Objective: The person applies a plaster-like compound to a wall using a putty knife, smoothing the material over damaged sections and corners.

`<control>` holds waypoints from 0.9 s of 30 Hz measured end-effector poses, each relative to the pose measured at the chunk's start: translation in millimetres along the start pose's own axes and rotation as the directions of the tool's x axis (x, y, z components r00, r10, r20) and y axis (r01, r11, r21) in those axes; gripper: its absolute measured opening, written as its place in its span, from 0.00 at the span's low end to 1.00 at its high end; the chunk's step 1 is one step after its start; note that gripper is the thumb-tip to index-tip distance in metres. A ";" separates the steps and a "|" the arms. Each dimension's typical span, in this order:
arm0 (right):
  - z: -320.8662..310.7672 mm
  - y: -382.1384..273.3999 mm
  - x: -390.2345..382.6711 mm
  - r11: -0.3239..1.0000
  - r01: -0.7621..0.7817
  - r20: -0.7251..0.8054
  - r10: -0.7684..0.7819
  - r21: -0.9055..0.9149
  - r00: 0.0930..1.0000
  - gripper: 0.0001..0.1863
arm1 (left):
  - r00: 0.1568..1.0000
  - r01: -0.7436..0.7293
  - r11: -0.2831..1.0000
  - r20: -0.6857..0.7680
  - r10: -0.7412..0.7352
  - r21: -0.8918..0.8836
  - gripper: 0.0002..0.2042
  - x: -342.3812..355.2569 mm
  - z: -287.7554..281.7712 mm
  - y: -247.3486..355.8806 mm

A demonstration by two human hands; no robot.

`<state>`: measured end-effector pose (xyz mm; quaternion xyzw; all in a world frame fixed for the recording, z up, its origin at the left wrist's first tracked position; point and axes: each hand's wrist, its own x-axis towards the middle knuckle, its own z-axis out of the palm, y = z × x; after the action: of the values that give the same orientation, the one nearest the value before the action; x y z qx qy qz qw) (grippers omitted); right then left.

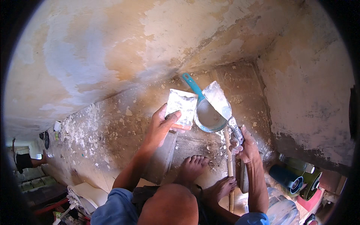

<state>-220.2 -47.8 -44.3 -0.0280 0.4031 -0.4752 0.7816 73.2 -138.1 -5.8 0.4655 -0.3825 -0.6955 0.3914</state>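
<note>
My left hand (157, 127) grips a flat square plate (182, 103) smeared with white paste, with the thumb across its face. My right hand (247, 148) is closed round the handle of a putty knife (217, 98), whose broad blade points up and to the left, coated in whitish paste. Below and between the two tools lies a round turquoise dipper (192, 84) with a long handle and pale material inside. The knife blade overlaps the dipper's rim in this view; whether they touch I cannot tell.
Patchy, peeling walls (97, 48) rise ahead and to the right. White flakes litter the brown surface (112, 131) below. A thin pole (229, 161) lies by my bare feet (193, 168). Several containers, one a dark blue cylinder (283, 177), are at right. At far left shows another person's limb (37, 161).
</note>
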 end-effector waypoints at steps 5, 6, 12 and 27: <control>28.6 -1.8 -12.7 0.927 0.214 0.071 -0.202 -0.307 0.977 0.20 | 0.999 0.006 1.000 0.033 -0.006 0.008 0.21 -1.1 -1.4 2.2; 33.8 -3.1 -15.3 0.897 0.256 0.092 -0.239 -0.359 0.967 0.20 | 1.000 0.004 1.000 0.031 -0.004 0.006 0.21 -0.8 -0.3 2.6; 32.7 -4.9 -20.2 0.287 0.285 0.109 -0.505 -0.914 0.856 0.19 | 0.999 -0.025 1.000 0.023 0.025 0.005 0.21 -0.7 0.4 5.6; 33.6 -3.6 -10.7 -0.220 0.403 0.450 -0.591 -0.889 0.670 0.14 | 0.972 -0.014 0.961 0.229 -0.052 0.276 0.19 -15.1 13.5 7.2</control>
<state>-203.1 -53.0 -13.7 -0.6694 0.6125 -0.3394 0.2480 65.6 -125.1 9.7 0.4339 -0.5147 -0.6892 0.2680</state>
